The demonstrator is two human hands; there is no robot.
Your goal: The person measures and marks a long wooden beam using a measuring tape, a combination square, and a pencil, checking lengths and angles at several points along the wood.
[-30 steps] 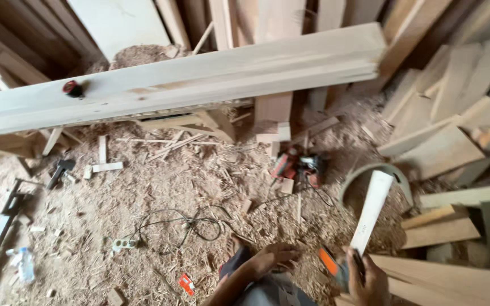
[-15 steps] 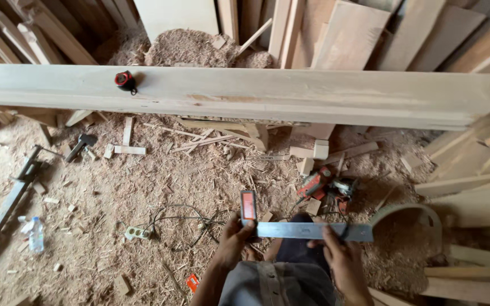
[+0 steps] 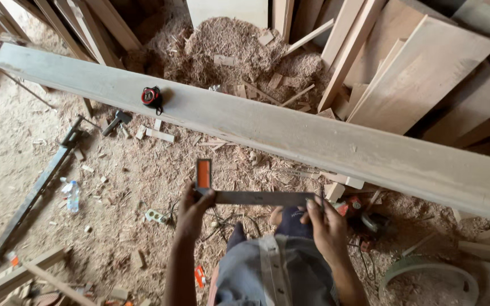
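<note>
Both hands are working one tool from where I'm watching: the left hand (image 3: 191,209) is pinching the corner of a try square (image 3: 250,195) where its orange stock meets the metal blade, and the right hand (image 3: 324,224) is closing its fingertips on the blade's far end. The square is hanging level in the air, just short of the long plank (image 3: 290,136) and not touching it.

Beyond the plank, a heap of wood shavings (image 3: 239,42) is piling against leaning boards (image 3: 421,68). On the plank itself a red tape measure (image 3: 151,97) is sitting. Below the plank, sawdust is covering the floor (image 3: 41,164), with a plastic bottle (image 3: 73,195), a long metal clamp (image 3: 35,190) and a hammer (image 3: 117,120) lying about.

Something red and black under the plank, beside the right hand, is too buried for me to identify. My lower view is being cut off at the forearms.
</note>
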